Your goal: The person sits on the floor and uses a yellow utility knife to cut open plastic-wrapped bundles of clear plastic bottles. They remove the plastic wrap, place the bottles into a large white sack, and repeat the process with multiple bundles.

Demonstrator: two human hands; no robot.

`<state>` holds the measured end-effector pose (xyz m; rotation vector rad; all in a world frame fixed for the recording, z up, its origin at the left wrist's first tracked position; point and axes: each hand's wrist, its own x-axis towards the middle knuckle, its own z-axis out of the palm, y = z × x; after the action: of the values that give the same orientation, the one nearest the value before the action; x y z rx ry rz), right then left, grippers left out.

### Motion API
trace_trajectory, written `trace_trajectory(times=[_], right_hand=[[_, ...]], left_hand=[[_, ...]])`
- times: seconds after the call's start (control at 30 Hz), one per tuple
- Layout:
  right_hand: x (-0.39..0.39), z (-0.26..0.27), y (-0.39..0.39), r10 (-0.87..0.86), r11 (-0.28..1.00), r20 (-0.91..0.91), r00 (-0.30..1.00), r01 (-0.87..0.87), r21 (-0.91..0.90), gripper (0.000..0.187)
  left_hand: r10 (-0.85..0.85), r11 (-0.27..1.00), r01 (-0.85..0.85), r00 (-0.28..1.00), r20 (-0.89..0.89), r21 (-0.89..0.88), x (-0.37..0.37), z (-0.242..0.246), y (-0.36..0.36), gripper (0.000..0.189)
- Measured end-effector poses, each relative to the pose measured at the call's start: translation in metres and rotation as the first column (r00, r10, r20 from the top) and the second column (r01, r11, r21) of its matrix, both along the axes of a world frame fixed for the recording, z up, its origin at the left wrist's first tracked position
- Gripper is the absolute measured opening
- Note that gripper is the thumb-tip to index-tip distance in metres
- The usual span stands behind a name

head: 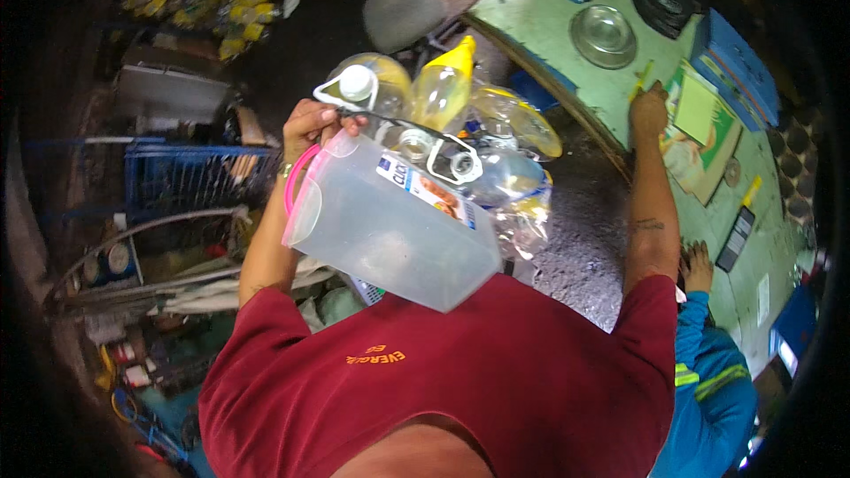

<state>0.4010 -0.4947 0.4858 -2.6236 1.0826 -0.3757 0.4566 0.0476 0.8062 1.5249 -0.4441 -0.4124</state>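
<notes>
My left hand (315, 125) grips a dark cord tied to a bunch of clear plastic bottles (439, 89), some with yellow parts and white loop handles. Against the same hand and wrist hangs a translucent plastic container (398, 226) with a pink rim, a pink handle and a printed label. Over at the green table (597, 106), my right hand (647, 106) has its fingers around a slim yellow-green object (641, 78), perhaps a pen or cutter.
On the table are a metal bowl (603, 36), a green notepad (696, 113), a blue box (737, 70) and a dark phone-like device (735, 239). A co-worker's hand (697, 269) rests at its edge. A grey chair (405, 11) stands beyond the bottles; blue racks (192, 176) are at left.
</notes>
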Motion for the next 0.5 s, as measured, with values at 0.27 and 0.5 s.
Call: trace_trajectory(times=[0.27,0.5], right_hand=[[0.017,0.024,0.014,-0.015,0.993,-0.023,1.000,0.018,0.115,0.040],[0.022,-0.002,-0.003,-0.066,0.978,-0.045,0.997,0.074,0.196,0.038]], left_hand=[[-0.208,0.908,0.070,0.931,-0.300,-0.413,-0.008,0.008,0.035,0.034],[-0.191,0.969,0.167,0.973,-0.126,-0.179,-0.014,0.043,-0.017,0.042]])
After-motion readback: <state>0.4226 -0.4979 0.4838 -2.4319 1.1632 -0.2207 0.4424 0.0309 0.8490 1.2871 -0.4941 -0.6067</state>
